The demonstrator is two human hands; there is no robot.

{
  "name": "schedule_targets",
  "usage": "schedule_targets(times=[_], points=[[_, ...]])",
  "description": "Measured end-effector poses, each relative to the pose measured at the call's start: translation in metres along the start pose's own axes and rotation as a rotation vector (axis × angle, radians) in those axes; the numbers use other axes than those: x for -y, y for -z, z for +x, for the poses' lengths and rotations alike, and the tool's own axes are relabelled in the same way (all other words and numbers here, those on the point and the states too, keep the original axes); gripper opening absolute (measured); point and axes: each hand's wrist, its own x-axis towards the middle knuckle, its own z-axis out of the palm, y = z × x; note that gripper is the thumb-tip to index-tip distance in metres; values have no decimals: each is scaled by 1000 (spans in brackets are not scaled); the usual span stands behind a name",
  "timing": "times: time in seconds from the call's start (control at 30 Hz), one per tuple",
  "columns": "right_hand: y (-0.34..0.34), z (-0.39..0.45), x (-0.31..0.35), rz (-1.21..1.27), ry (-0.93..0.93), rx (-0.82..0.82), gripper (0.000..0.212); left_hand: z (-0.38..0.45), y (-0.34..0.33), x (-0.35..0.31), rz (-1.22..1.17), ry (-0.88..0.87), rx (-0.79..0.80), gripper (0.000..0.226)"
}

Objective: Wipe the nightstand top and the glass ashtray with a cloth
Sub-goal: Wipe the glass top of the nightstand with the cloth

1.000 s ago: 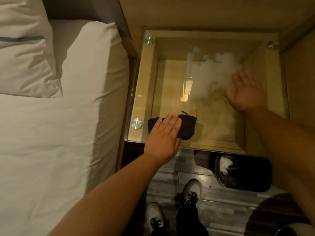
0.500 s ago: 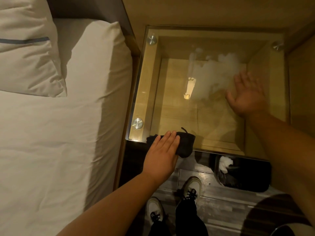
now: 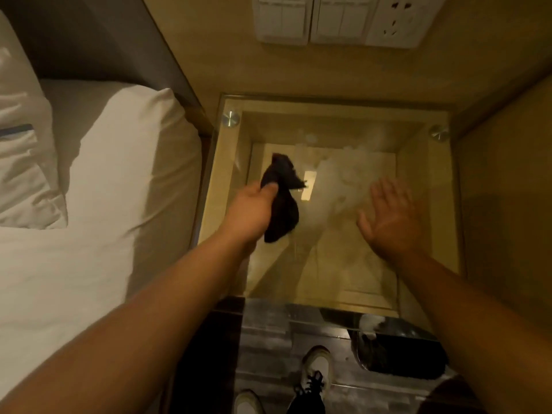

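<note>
My left hand (image 3: 254, 209) pinches the dark cloth (image 3: 282, 198) loosely, right hand (image 3: 389, 218) flat and spread on the glass nightstand top (image 3: 236, 180); leaning there risks smearing it.

Left hand (image 3: 254, 209) fisted, clutching; right hand (image 3: 389, 218) flat, fingers spread.

Head view, steeply downward (perhaps slightly forward) over nightstand (image 3: 442, 186).
</note>
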Motion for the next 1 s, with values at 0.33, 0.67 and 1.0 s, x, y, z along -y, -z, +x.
schedule_targets(times=[0.33,0.67,1.0], points=[[-8,3,-3,-23,6,-25,68,179,-57,-91,1097,-687,70,45],[-7,1,-4,34,19,-28,69,205,-65,-66,1330,-792,128,59],[-6,1,-3,6,16,-57,69,180,-61,-47,1358,-802,120,59]])
